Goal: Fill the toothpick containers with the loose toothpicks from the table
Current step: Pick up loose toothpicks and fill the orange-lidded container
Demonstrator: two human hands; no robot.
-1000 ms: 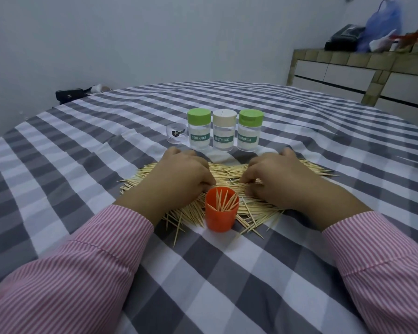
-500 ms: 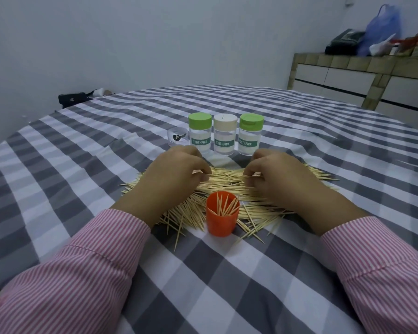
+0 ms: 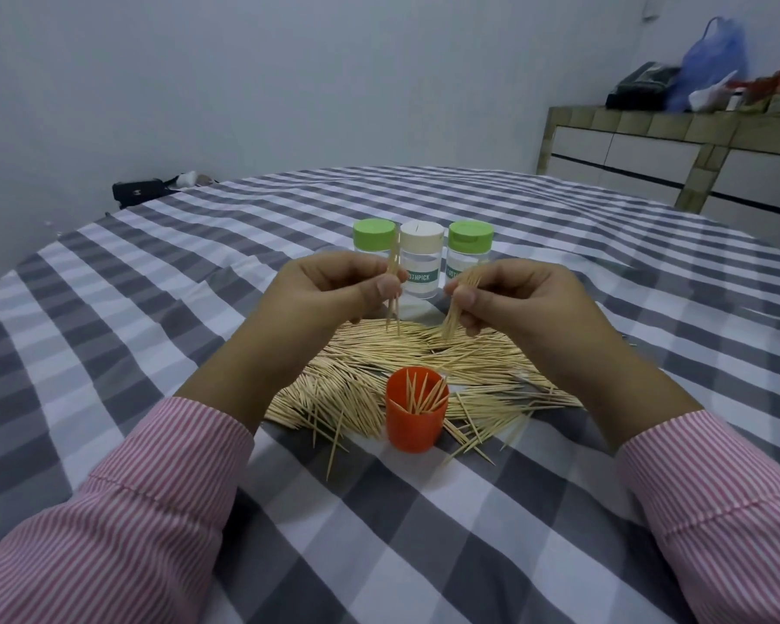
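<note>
Pinching toothpicks (image 3: 393,292) — both hands raised.

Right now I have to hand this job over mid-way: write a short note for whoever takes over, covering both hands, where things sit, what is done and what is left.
Left hand: raised above the pile, pinching a few toothpicks upright.
Right hand: raised too, pinching a thicker bunch, tips pointing down.
Orange cup: open, upright at the near edge of the pile, with some toothpicks standing in it.
Three lidded jars: in a row behind the hands, two green lids and one cream, all closed, apparently empty.
Loose toothpicks: a wide heap on the checked tablecloth.
Done: the cup is partly filled.
Left: drop both bunches in, clear the heap, open and fill the jars.
</note>
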